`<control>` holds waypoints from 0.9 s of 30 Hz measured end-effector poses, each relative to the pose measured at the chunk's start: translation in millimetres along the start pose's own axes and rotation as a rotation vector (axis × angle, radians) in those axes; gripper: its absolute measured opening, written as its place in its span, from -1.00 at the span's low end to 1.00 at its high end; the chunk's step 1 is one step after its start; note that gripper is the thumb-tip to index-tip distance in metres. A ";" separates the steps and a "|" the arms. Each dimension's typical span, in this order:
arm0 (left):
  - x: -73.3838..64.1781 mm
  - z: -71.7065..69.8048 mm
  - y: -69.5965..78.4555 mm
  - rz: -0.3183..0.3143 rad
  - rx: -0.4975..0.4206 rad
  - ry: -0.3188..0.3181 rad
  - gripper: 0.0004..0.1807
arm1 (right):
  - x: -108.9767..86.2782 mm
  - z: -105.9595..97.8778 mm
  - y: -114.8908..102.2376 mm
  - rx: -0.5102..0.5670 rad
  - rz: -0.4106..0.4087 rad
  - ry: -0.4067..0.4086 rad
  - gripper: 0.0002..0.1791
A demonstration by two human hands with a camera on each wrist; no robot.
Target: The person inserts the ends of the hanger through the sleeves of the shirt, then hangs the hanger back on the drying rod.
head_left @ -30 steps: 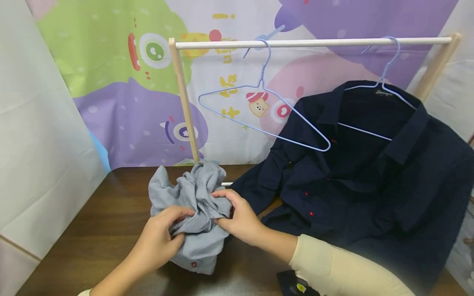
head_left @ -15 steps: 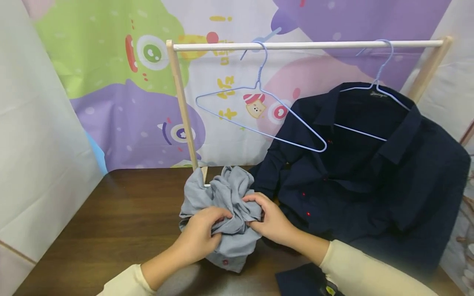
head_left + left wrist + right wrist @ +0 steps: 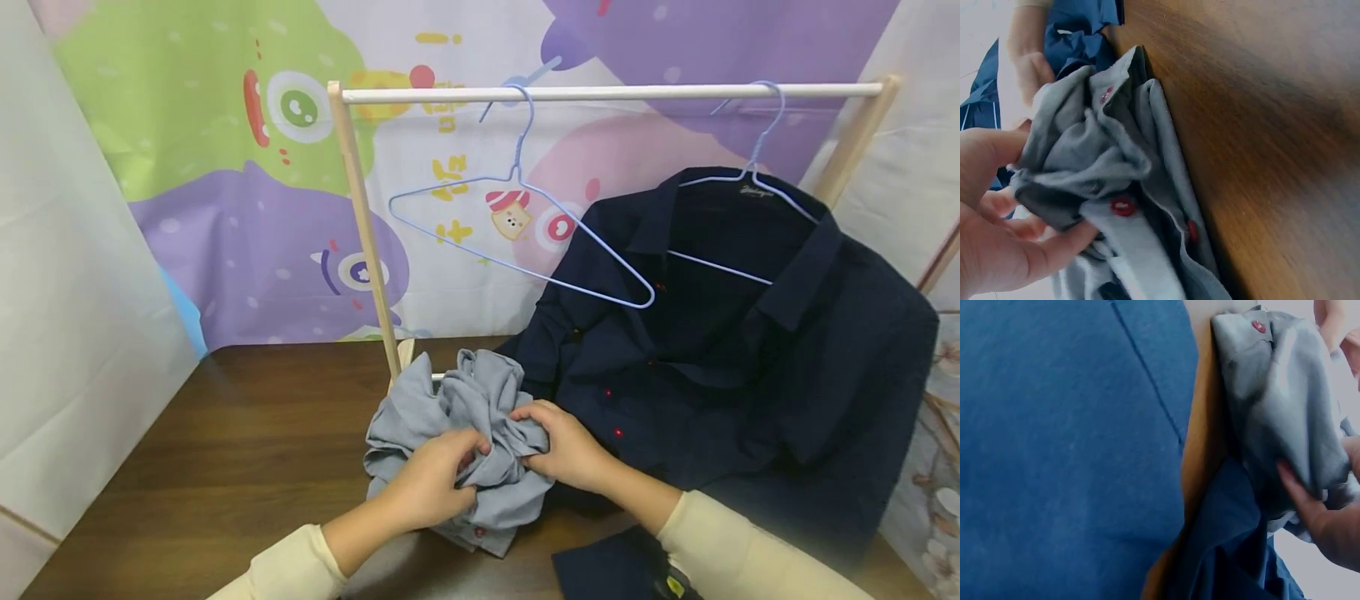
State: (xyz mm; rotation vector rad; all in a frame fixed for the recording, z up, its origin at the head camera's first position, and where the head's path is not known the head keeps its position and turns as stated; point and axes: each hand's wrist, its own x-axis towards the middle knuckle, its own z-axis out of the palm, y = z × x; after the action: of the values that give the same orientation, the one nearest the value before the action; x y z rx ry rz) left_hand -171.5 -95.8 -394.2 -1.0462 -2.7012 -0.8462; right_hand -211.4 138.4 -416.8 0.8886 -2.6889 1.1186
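A crumpled grey shirt (image 3: 480, 396) with red buttons is bunched up over the dark wooden table. My left hand (image 3: 431, 482) grips its near left side, thumb and fingers curled into the folds. On the right side of the bundle, my right hand (image 3: 566, 443) pinches the cloth between thumb and fingers. The left wrist view shows a button placket with a red button (image 3: 1124, 207) close to the left fingertips. In the right wrist view, the right thumb presses against the grey cloth (image 3: 1291, 394). Part of each hand's fingers is hidden by the fabric.
Behind the bundle stands a rack with a white bar (image 3: 615, 92). A bare blue wire hanger (image 3: 517, 158) hangs on it. To the right, a navy shirt (image 3: 847, 333) hangs on another hanger and spreads onto the wooden table (image 3: 262, 433). Its dark cuff (image 3: 600, 567) lies near my right forearm.
Both hands have carried the grey shirt to the right and slightly nearer. The grip on it looks much the same. The head view has shifted a little.
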 end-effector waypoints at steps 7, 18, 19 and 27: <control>-7.8 -7.0 -2.2 -0.050 -0.041 -0.113 -0.53 | -5.8 -5.6 10.0 -0.144 0.057 -0.057 -0.42; -4.4 -47.7 -10.9 -0.127 0.043 0.093 -0.58 | 4.2 -48.4 -25.3 -0.479 0.110 -0.149 -0.47; -2.4 -51.1 -12.5 -0.098 0.071 0.124 -0.59 | 5.0 -50.2 -30.3 -0.496 0.101 -0.123 -0.48; 5.9 -59.4 -30.7 0.204 0.448 -0.092 -0.39 | 8.2 -32.7 -53.4 -0.405 -0.365 -0.101 -0.59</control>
State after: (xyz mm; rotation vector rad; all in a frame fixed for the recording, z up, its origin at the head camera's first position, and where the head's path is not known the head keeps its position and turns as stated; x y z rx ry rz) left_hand -201.0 -143.1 -356.8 -1.2369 -2.6103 -0.1491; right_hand -193.1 126.6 -357.6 1.3038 -2.5363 0.4467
